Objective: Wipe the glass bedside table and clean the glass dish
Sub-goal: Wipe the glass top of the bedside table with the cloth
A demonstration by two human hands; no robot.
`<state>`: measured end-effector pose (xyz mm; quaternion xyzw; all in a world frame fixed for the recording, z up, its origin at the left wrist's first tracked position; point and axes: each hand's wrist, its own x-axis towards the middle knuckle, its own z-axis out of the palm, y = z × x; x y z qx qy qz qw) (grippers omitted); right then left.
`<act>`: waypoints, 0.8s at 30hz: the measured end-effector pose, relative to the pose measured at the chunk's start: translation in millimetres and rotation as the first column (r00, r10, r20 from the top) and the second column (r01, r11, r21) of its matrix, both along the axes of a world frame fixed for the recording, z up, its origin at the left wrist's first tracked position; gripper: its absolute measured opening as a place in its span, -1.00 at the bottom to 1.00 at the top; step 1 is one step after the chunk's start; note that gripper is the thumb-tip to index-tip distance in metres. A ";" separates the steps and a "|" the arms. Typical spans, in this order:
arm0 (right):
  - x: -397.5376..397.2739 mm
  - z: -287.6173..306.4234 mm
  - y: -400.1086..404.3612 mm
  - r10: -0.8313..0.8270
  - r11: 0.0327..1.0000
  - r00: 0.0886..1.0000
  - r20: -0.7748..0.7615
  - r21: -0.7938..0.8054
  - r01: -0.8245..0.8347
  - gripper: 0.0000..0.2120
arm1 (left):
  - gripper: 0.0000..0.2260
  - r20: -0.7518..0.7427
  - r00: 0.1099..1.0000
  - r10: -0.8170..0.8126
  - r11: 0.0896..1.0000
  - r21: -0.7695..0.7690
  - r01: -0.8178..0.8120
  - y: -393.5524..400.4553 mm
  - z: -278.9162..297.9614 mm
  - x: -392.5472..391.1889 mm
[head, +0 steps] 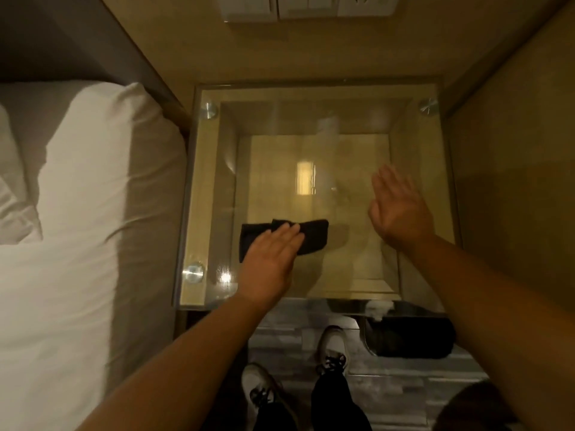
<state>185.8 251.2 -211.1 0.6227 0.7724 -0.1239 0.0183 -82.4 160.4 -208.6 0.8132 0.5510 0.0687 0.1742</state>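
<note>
A square glass bedside table with round metal studs at its corners stands below me. A black cloth lies on the near left part of the glass. My left hand lies flat with straight fingers pressing on the cloth. My right hand is open with fingers straight, over the right part of the glass; whether it touches the glass is unclear. No glass dish shows on the tabletop.
A bed with white pillow and sheet borders the table on the left. Wall switches and a socket sit behind it. A dark bin-like object stands on the floor at the near right, beside my shoes.
</note>
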 end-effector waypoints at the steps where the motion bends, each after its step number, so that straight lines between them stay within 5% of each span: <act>1: 5.5 -1.4 -7.6 0.003 1.000 1.000 0.020 -0.011 -0.003 -0.39 | -0.48 0.005 1.000 0.002 1.000 0.004 -0.002 -15.7 -0.8 1.2; 12: 5.0 -1.0 -14.1 -0.027 1.000 0.998 0.052 -0.008 0.028 -0.40 | -0.58 0.120 0.993 0.018 1.000 0.000 -0.018 -91.6 6.4 3.6; 20: 4.5 2.5 -15.7 -0.032 0.999 0.999 0.015 -0.009 0.032 -0.38 | -0.73 0.416 0.824 0.385 0.907 -0.335 -0.254 -73.1 52.3 -4.4; 24: 5.0 5.8 -14.0 -0.022 1.000 1.000 0.001 -0.009 0.022 -0.42 | -0.73 0.415 0.806 0.421 0.902 -0.286 -0.324 -1.8 71.3 -15.0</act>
